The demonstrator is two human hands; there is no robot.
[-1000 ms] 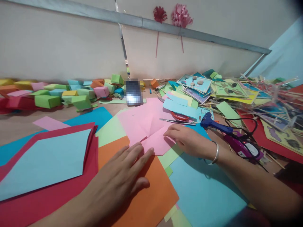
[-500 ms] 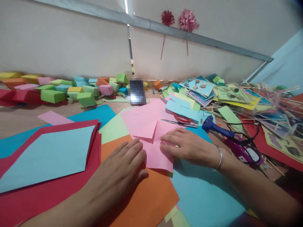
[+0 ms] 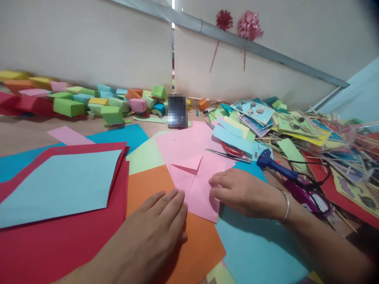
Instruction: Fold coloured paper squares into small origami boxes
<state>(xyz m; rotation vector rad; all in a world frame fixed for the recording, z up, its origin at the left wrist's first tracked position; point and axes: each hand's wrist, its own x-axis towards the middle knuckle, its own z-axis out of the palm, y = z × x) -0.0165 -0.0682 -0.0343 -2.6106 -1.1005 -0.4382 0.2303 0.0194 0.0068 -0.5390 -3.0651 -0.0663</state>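
A piece of pink paper [image 3: 197, 193] lies in front of me, with a raised triangular flap at its far edge and crease lines meeting near its middle. My left hand [image 3: 161, 221] is flat with fingers stretched out, its fingertips at the near left edge of the pink paper. Under that hand is an orange sheet [image 3: 195, 240]. At the right edge of the pink paper, my right hand [image 3: 244, 193] rests with fingers slightly bent and a bangle on its wrist; its thumb is hidden. A utility knife [image 3: 227, 155] and red-handled scissors [image 3: 231, 149] lie just beyond.
Red card [image 3: 59, 252] with a light blue sheet [image 3: 68, 185] on top lies left. Folded paper boxes [image 3: 69, 106] line the wall, beside a pixelated phone-like object [image 3: 177, 111]. At right are a blue glue gun [image 3: 275, 165], a purple device [image 3: 309, 193], cables and stacked picture cards [image 3: 254, 110].
My left hand has slid down, off the middle of the pink paper. My right hand has shifted slightly toward its right edge. The paper's far flap now stands raised. The view has shifted slightly.
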